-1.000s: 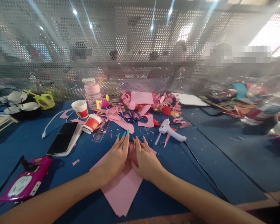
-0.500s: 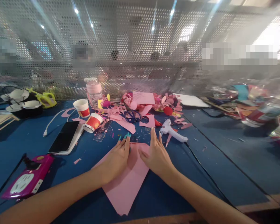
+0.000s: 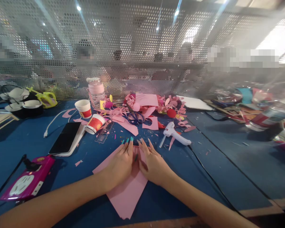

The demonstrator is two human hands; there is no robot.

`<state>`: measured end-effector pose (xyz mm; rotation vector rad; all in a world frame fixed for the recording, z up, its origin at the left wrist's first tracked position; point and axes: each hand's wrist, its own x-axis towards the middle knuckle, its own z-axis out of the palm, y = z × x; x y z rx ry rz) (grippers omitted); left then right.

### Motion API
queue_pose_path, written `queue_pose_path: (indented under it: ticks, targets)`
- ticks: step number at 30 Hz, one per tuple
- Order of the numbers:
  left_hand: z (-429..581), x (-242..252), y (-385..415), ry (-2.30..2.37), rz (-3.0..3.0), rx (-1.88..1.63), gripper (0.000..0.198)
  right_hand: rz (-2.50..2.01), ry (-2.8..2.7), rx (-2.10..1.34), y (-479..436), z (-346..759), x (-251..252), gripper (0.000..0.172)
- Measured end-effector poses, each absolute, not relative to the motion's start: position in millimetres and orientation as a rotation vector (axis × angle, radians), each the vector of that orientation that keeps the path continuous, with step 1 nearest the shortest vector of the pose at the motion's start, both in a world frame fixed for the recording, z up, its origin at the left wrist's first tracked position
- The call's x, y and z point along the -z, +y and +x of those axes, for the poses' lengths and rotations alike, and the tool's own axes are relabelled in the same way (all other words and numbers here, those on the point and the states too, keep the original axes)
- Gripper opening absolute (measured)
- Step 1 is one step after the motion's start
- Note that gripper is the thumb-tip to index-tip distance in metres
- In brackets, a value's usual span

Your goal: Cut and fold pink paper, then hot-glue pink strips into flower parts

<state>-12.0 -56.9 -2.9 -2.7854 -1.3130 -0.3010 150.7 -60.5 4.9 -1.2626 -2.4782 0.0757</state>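
Note:
A sheet of pink paper (image 3: pixel 127 199) lies on the blue table in front of me, one ragged corner pointing my way. My left hand (image 3: pixel 121 163) rests flat on its left part, fingers stretched toward the far edge. On the far right part lies my right hand (image 3: pixel 154 163), fingers extended and the thumb toward the left hand. Both sets of fingertips reach a narrow folded strip along the paper's far edge, which they partly cover. To the right of my right hand is a white glue gun (image 3: pixel 175 133) with a black cord.
Pink paper scraps (image 3: pixel 128 126) and blue-handled scissors (image 3: pixel 135 118) lie beyond the paper. To the left are paper cups (image 3: pixel 83 109), a phone (image 3: pixel 65 139) and a magenta power strip (image 3: pixel 28 180). A pink-lidded bottle (image 3: pixel 96 91) stands before the perforated metal screen (image 3: pixel 137 41).
My right hand has moved left and down onto the paper's far edge, closer to my left hand. The left hand has barely moved.

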Motion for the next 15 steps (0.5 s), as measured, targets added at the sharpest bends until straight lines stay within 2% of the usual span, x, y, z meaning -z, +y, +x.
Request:
queue_pose_path:
  ticks: [4,15]
  targets:
    - [-11.0,7.1,-61.0,-1.406,-2.754,0.414,0.063,-1.299,-2.507,-0.033,-62.5,149.6,-7.5,0.070]
    - [-10.3,0.4,-70.2,-1.449,-2.781,0.468,0.062,-1.339,-2.554,0.042,-69.0,148.5,-8.4,0.063]
